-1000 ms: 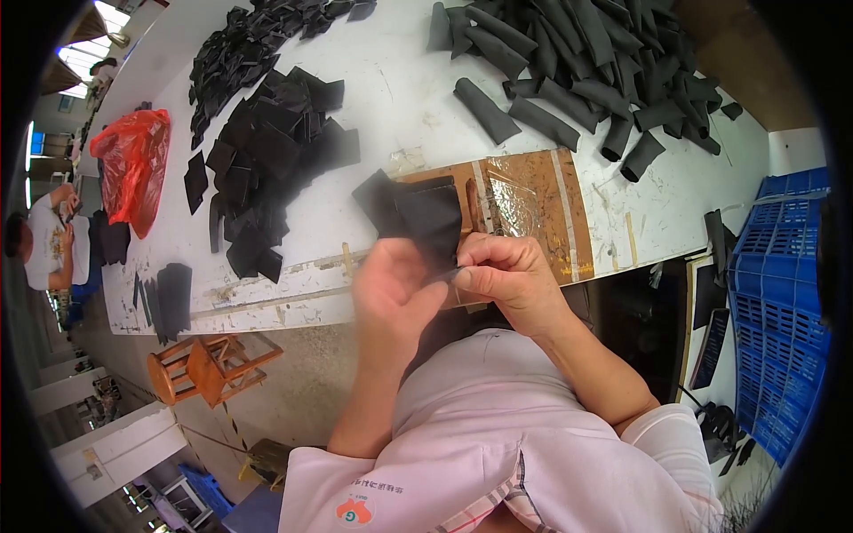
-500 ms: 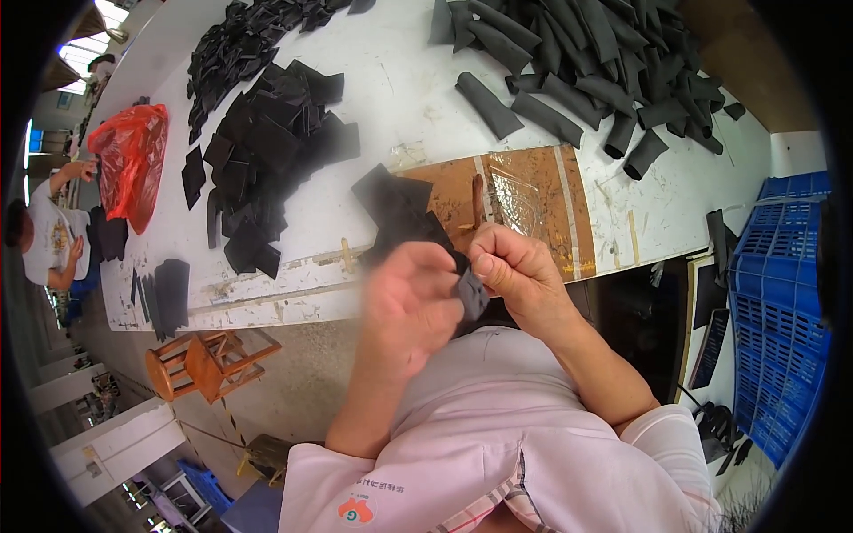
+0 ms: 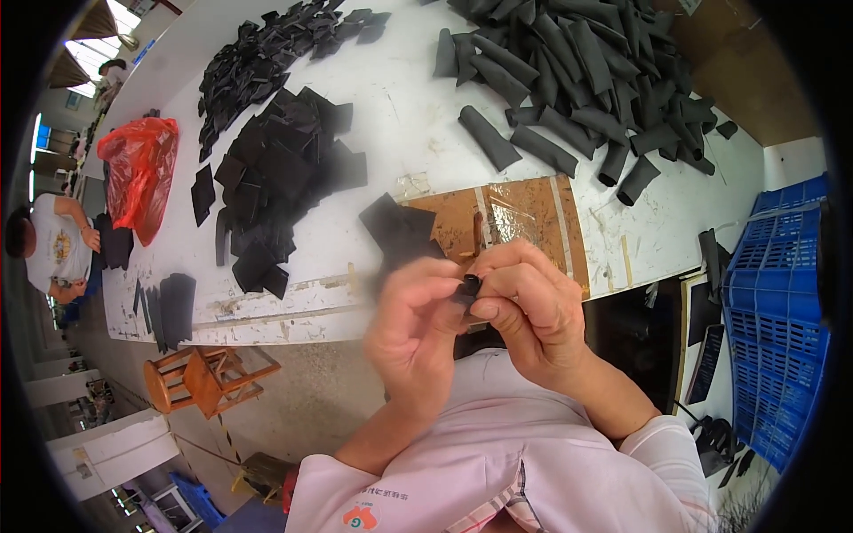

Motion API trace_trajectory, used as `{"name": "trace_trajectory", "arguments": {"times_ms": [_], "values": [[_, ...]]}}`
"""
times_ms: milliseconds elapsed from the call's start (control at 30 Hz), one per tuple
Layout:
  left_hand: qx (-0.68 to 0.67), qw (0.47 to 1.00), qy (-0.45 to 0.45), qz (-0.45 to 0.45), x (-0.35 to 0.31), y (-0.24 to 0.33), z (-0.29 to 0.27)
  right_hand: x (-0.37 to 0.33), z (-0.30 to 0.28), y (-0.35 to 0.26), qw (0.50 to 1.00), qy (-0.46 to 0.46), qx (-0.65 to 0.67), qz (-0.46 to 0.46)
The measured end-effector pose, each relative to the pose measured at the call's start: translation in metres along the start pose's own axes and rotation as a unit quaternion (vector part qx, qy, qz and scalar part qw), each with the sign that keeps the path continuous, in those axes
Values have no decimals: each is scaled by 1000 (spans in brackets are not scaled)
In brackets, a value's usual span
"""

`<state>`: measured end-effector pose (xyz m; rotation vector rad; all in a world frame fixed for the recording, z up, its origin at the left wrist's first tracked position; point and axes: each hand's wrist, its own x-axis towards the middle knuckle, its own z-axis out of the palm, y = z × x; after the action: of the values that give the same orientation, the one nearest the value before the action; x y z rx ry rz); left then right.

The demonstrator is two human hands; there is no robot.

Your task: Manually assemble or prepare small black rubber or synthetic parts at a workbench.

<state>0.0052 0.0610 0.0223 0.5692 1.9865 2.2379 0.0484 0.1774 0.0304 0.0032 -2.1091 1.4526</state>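
My left hand (image 3: 410, 333) and my right hand (image 3: 538, 311) meet in front of my chest at the table's near edge. Between their fingertips is a small black piece of sheet material (image 3: 469, 286), folded or rolled; most of it is hidden by the fingers. Both hands are closed on it, the left somewhat blurred. Flat black pieces (image 3: 395, 226) lie just beyond my left hand. Past my right hand a brown board (image 3: 538, 200) with clear tape rests on the table, and a thin brown tool (image 3: 478, 233) lies on it.
Flat black pieces (image 3: 275, 164) are heaped at left on the white table (image 3: 404, 107). Rolled black tubes (image 3: 604, 80) pile up at far right. A red plastic bag (image 3: 140, 178), a wooden stool (image 3: 206, 380), blue crates (image 3: 777, 311) and another person (image 3: 58, 240) surround the table.
My left hand has come closer to my right, and my right fingers have curled further over the black piece, which now shows less. The whole view has shifted slightly.
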Motion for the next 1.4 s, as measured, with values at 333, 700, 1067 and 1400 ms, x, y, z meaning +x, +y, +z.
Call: {"name": "trace_trajectory", "arguments": {"times_ms": [333, 700, 1067, 1400], "values": [[-594, 710, -250, -283, 51, 57, -1, 57, -27, -37, 968, -86, 226, 65], [-695, 558, -118, -439, 63, -30, -7, 41, -19, 47, 855, -108, 358, 360], [-431, 816, -92, -373, 40, -20, -10, 23, -14, 71, 830, -149, 415, 342], [-277, 926, -139, -216, 31, -20, -2, 32, -13, 86, 857, -196, 410, 241]]}}
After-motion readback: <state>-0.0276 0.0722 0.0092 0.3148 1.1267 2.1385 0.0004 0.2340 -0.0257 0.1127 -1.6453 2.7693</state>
